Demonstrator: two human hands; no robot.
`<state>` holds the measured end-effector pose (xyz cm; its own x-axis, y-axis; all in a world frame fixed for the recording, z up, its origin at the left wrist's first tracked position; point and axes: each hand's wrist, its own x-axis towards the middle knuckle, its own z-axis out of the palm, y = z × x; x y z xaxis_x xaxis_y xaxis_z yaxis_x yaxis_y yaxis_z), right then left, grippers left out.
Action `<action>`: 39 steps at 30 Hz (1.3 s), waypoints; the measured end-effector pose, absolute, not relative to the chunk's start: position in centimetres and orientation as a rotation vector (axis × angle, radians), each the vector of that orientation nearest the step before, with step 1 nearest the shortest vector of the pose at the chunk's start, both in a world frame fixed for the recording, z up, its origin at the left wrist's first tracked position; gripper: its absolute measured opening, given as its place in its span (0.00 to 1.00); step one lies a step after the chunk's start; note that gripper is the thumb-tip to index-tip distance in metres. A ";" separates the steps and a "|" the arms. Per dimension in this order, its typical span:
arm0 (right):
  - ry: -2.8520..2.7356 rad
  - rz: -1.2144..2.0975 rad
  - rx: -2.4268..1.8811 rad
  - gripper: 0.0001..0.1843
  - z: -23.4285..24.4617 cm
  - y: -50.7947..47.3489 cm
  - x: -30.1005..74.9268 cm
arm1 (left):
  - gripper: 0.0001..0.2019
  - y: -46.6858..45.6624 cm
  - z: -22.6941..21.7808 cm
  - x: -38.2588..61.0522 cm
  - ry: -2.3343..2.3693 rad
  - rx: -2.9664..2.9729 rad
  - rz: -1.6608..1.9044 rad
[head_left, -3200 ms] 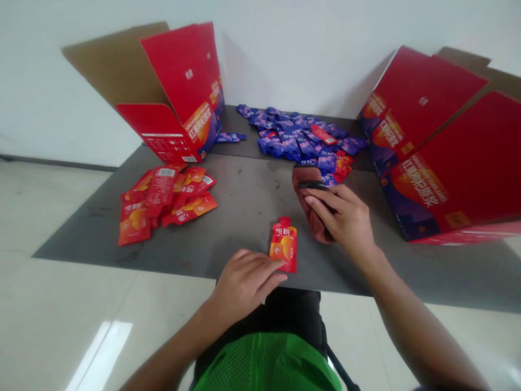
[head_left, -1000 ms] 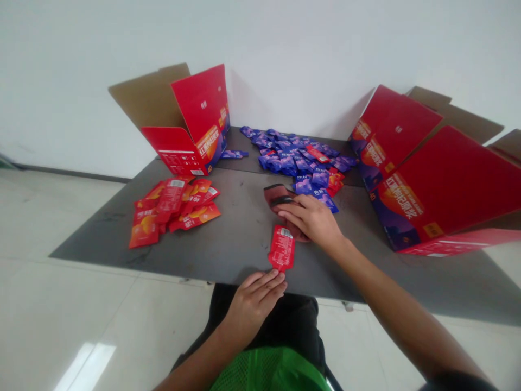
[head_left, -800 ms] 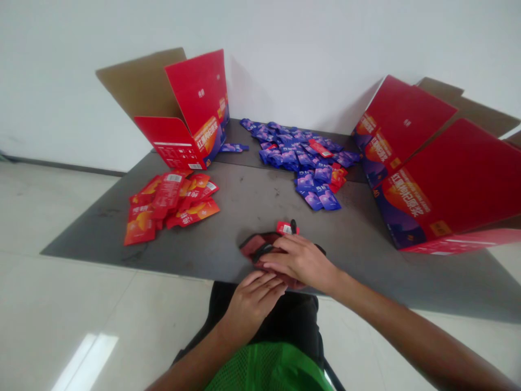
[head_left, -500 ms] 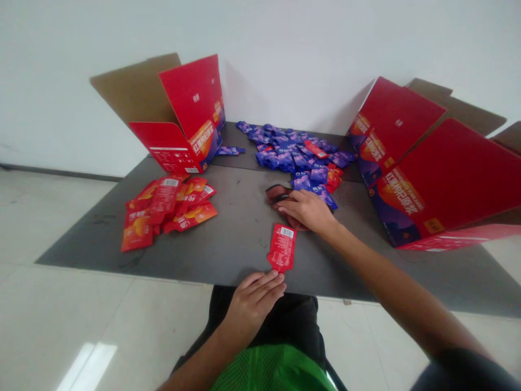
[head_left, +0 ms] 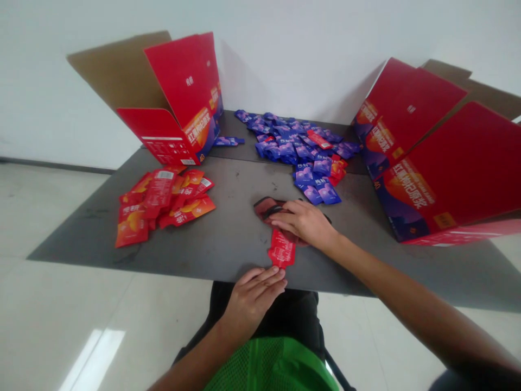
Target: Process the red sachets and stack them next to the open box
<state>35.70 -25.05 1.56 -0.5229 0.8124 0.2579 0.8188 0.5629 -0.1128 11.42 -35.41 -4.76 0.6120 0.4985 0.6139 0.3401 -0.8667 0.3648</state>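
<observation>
A red foil sachet (head_left: 281,248) lies back side up on the grey table (head_left: 228,244), its narrow tip toward me. My left hand (head_left: 253,296) rests at the table's front edge, its fingertips beside that tip and holding nothing. My right hand (head_left: 303,221) lies flat over a dark red and black pouch-like object (head_left: 268,209), whose exact kind I cannot tell. The pouch overlaps the sachet's upper end and hides its barcode.
A heap of orange-red sachets (head_left: 163,203) lies on the left, and a heap of purple sachets (head_left: 297,146) at the back. Open red cartons stand at the back left (head_left: 175,92) and right (head_left: 443,163) against a white wall.
My right hand has slid left and toward me with the dark object, which now covers the sachet's upper end. My left hand has stayed by the sachet's tip.
</observation>
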 end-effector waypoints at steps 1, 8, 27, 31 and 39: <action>-2.542 -0.069 -1.379 0.17 2.0 -23.9 36.2 | 0.10 -35.4 -4.8 11.4 0.698 2.626 1.097; -2.401 -0.196 -1.323 0.17 4.9 -27.4 34.5 | 0.09 -35.3 -5.1 11.6 0.701 2.599 1.129; -2.021 -0.238 -1.549 0.18 3.4 -27.6 38.9 | 0.15 -34.8 -3.0 12.0 0.694 2.636 1.126; -1.826 -0.174 -1.568 0.16 2.4 -33.1 39.2 | 0.11 -34.3 -2.0 13.4 0.918 2.613 1.071; -1.594 -0.172 -1.707 0.26 -1.8 -38.2 41.5 | 0.40 -33.7 -2.6 16.6 1.302 2.562 0.788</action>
<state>41.47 -38.16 -1.80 0.2045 0.7894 0.5789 0.8948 0.0891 -0.4376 16.56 -33.72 -2.55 0.4818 0.7888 0.3816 0.7036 -0.6078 0.3681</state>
